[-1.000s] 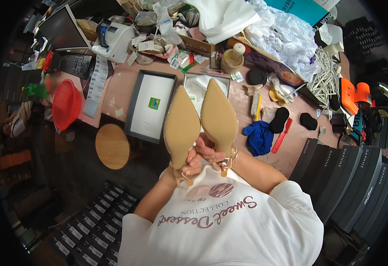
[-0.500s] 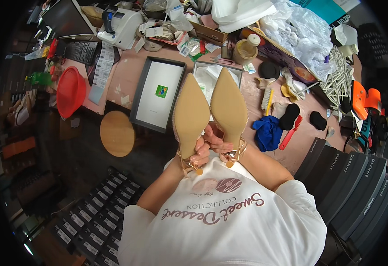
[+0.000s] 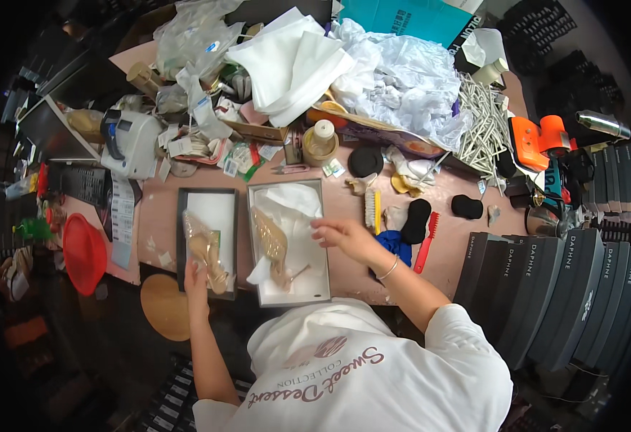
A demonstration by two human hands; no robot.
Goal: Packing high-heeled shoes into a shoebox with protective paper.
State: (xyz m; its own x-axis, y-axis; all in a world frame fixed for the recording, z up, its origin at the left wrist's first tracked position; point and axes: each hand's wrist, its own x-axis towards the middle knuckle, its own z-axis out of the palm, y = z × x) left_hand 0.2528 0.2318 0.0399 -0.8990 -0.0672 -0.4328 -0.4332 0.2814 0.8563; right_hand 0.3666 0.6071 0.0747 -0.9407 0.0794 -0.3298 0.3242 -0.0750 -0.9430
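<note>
Two beige pointed heels lie in the two halves of a shoe box. The left heel rests in the dark-rimmed box lid, over a small green label. The right heel, with clear mesh at its toe, lies on white tissue paper in the grey box base. At the lid's left wall, my left hand is beside the left heel, its visible fingers extended; part of its contact is hidden. My right hand hovers by the base's right edge, empty, fingers apart.
To the right lie a yellow brush, black pads, a blue cloth and a red brush. Stacked dark shoe boxes stand at the right. Behind are a glue jar and heaped white tissue.
Both heels, held up soles toward me before, now lie separately in lid and base. My hands have parted, the right one moving off rightward. The view has shifted too.
</note>
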